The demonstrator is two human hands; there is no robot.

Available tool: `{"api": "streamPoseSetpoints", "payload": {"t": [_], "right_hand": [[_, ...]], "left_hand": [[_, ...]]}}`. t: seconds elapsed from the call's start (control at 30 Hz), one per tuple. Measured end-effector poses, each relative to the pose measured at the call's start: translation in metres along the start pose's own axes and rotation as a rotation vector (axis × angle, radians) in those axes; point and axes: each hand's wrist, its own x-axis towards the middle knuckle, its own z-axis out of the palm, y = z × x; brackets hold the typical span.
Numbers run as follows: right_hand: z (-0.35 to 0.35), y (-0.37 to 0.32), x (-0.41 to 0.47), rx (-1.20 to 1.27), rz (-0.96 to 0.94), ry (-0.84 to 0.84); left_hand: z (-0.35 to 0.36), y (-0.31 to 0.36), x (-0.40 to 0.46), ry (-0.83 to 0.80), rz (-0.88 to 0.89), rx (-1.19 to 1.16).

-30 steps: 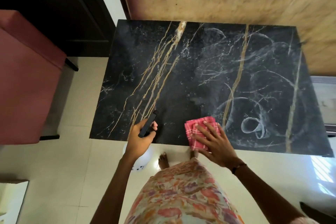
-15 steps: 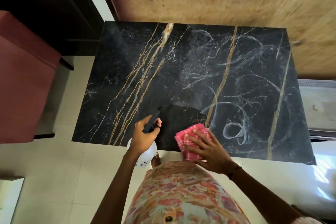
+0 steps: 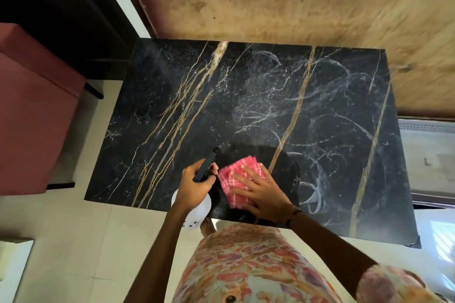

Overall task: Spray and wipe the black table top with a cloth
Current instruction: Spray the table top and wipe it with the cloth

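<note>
Wrapped around the neck of a spray bottle, the left hand has a closed grip, with the bottle's black nozzle sticking out past the knuckles and pointing away over the worktop. The bottle's white body hangs below the hand, at the near edge of the worktop and partly over the pale floor.

Just beside it to the right, the right hand lies flat, fingers spread, pressing down on a folded pink checked cloth; that is an open palm on the cloth, no closed grip. The cloth rests on the black worktop near its front edge, roughly mid-width. Around the cloth the stone looks darker and clean, while further right and toward the back the surface carries whitish swirled smears. Gold veins run diagonally across the black top.

At far left stands a red upholstered seat, apart from the worktop. A dark band circles the right wrist.
</note>
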Motion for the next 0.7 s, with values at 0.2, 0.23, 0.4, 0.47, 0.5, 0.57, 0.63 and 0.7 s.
{"api": "streamPoseSetpoints", "payload": {"t": [0.2, 0.23, 0.4, 0.47, 0.5, 0.57, 0.63, 0.7], "right_hand": [[-0.01, 0.094, -0.038, -0.061, 0.075, -0.002], [-0.015, 0.105, -0.026, -0.046, 0.145, -0.006], [-0.034, 0.096, 0.064, -0.002, 0.317, -0.004], [-0.031, 0.072, 0.085, -0.003, 0.256, -0.001], [-0.027, 0.06, 0.086, 0.003, 0.198, -0.008], [-0.02, 0.05, 0.07, -0.002, 0.064, -0.016], [-0.013, 0.061, 0.044, -0.012, -0.014, -0.014], [-0.013, 0.089, 0.022, -0.028, 0.014, -0.002]], "left_hand": [[0.008, 0.009, 0.013, 0.021, -0.019, -0.009], [0.008, 0.01, 0.015, 0.026, -0.024, -0.014], [0.011, 0.018, 0.023, 0.04, -0.024, -0.026], [0.012, 0.02, 0.027, 0.036, -0.014, -0.016], [0.012, 0.021, 0.03, 0.032, -0.009, -0.011], [0.012, 0.022, 0.036, 0.022, -0.002, 0.003], [0.011, 0.023, 0.044, 0.026, -0.002, 0.007], [0.011, 0.025, 0.053, 0.034, -0.013, -0.001]]}}
